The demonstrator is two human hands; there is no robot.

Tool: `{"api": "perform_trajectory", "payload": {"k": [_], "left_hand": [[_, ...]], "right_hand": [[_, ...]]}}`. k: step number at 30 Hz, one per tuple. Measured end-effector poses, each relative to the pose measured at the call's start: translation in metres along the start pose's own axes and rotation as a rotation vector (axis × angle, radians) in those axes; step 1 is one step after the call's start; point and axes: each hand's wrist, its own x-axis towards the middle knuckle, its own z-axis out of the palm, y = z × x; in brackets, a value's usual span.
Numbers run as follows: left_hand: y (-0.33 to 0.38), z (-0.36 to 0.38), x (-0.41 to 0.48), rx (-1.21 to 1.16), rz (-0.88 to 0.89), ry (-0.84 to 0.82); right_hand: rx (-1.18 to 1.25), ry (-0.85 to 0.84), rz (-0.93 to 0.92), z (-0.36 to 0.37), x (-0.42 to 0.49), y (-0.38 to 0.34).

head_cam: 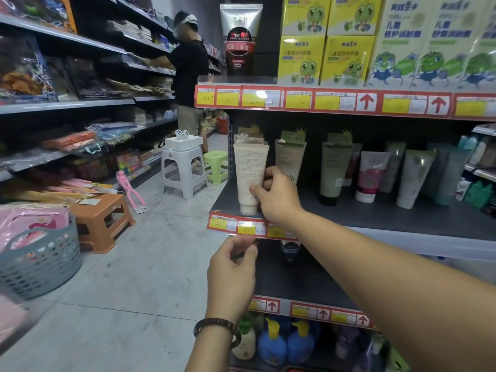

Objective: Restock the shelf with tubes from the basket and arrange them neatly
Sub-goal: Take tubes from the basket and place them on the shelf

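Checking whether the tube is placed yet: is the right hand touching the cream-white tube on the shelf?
Touching. The head view shows the right hand with thumb and fingertips wrapped on the lower side of the cream-white tube.

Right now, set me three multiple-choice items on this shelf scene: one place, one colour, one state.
1. Where does the cream tube stand?
A. left front corner of the middle shelf
B. top shelf
C. in the basket

2. What colour is the basket?
A. red
B. grey-blue
C. yellow

3. What is the right hand doing?
A. hanging free
B. gripping the cream tube
C. gripping a stool

Answers: 1 A, it stands at the shelf's left edge; 2 B, its perforated wall is grey-blue; 3 B, fingers wrap the tube.
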Motion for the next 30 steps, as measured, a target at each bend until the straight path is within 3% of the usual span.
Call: {"api": "perform_trajectory", "payload": {"k": [13,21,25,30], "left_hand": [[-0.016,0.021,-0.008,0.107,-0.024,-0.104],[-0.019,0.041,-0.023,0.245,0.014,-0.223],[-0.021,0.062,-0.052,0.349,-0.007,-0.358],[-0.055,0.087,-0.107,0.611,-0.069,-0.629]], "right_hand": [[-0.051,-0.032,0.039,0.003,-0.003,0.0],[-0.127,0.013,-0.152,-0.06,-0.062,0.012],[-0.209,-0.035,-0.201,-0.108,-0.118,0.041],[-0.297,-0.147,-0.071,-0.144,-0.194,0.12]]}}
